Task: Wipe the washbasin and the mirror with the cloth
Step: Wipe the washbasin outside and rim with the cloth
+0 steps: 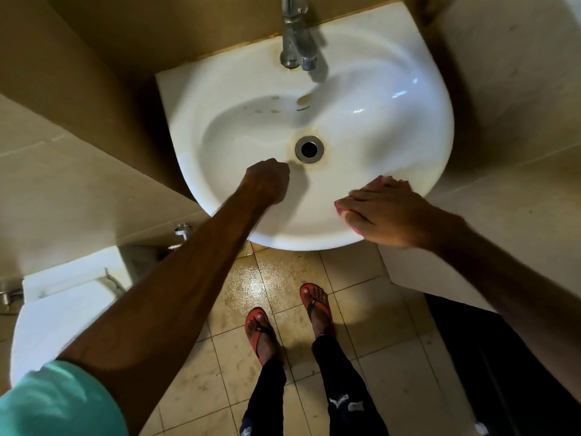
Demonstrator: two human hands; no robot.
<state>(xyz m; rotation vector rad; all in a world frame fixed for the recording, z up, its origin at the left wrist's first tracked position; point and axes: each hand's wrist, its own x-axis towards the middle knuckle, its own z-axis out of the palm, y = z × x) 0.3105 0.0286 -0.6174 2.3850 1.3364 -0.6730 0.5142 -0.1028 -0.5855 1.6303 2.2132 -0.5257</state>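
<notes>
Washbasin [377, 127] rim under the flat right hand [386, 212], seemingly pressing a pink cloth [340, 207], wants firm overlapping strokes; left hand [267, 180] is fisted, contents hidden.

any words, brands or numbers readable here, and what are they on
Small dark brand mark on the washbasin's inner back wall, just below the overflow hole: too small and blurred to read for certain.
No writing shows on the tap, the floor tiles or the sandals.
No numbers or signs are in view.
</notes>
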